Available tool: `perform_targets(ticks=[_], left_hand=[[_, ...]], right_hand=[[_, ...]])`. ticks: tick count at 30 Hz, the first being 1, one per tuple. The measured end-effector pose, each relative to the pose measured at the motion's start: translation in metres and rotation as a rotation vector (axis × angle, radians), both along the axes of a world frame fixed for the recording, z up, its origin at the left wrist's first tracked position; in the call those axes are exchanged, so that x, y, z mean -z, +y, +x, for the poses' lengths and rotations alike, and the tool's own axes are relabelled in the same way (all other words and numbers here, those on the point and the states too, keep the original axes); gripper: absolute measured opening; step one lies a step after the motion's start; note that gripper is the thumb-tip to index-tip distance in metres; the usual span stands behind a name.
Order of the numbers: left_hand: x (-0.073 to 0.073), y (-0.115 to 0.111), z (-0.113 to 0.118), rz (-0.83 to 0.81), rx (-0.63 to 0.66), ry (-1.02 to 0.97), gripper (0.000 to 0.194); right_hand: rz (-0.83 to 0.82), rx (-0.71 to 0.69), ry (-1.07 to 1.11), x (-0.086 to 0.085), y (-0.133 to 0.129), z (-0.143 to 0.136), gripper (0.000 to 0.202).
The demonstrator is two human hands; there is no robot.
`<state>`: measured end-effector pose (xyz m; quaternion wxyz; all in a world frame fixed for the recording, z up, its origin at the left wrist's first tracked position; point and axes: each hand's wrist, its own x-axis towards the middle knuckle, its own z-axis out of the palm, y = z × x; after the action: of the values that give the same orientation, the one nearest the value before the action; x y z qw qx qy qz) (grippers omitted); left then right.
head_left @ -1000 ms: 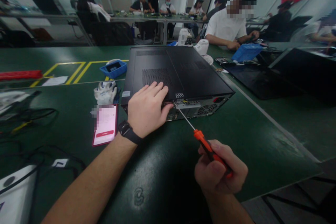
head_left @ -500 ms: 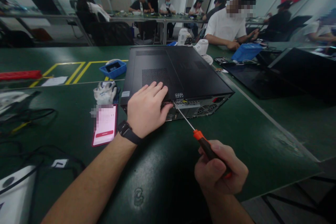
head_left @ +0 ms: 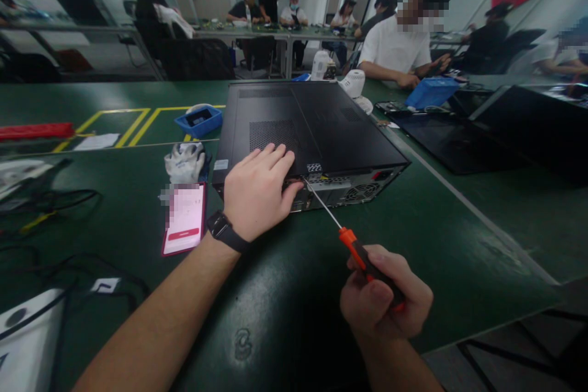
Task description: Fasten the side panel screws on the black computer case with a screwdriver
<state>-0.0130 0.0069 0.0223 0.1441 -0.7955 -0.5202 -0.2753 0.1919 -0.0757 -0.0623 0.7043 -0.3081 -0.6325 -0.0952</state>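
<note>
A black desktop computer case point(head_left: 340, 128) lies flat on the green table, its back panel with fan grille facing me. My left hand point(head_left: 260, 190) rests flat on the near left part of the case, fingers stretched over the top and thumb at the back edge. In my right hand point(head_left: 388, 294) is a screwdriver point(head_left: 346, 237) with an orange and black handle, fingers wrapped round it. The screwdriver's tip meets the upper rim of the back panel, close to my left thumb; whatever it touches there is too small to make out.
Left of the case lie a lit phone point(head_left: 186, 220), a crumpled glove point(head_left: 184, 162) and a blue tray point(head_left: 198, 120). Cables point(head_left: 68, 196) spread at the far left. On the right are a dark flat panel point(head_left: 450, 141) and a co-worker point(head_left: 397, 43) behind a blue bin point(head_left: 432, 93).
The screwdriver handle has turned slightly in my right hand, its orange and black parts now lying differently. My left hand and the case keep their places.
</note>
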Motion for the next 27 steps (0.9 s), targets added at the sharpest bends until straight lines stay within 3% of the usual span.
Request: perform_targets(ticks=[6,11,13,17,21,27], left_hand=[[0.0,0.0,0.0,0.003,0.01,-0.007,0.047],[0.0,0.0,0.0,0.003,0.012,-0.01,0.046],[0.0,0.0,0.0,0.004,0.011,-0.009,0.046],[0.0,0.0,0.0,0.002,0.01,-0.011,0.046],[0.0,0.0,0.0,0.0,0.009,-0.003,0.047],[0.0,0.0,0.0,0.002,0.004,-0.003,0.047]], right_hand=[[0.06,0.005,0.009,-0.006,0.004,-0.007,0.037],[-0.012,0.104,-0.051,0.007,-0.002,0.001,0.038],[-0.049,0.081,-0.033,0.009,-0.004,0.002,0.036],[-0.039,-0.035,-0.007,0.0,-0.005,-0.002,0.038],[-0.029,-0.003,-0.016,-0.009,-0.003,-0.005,0.035],[0.043,0.072,-0.017,0.007,0.001,0.0,0.035]])
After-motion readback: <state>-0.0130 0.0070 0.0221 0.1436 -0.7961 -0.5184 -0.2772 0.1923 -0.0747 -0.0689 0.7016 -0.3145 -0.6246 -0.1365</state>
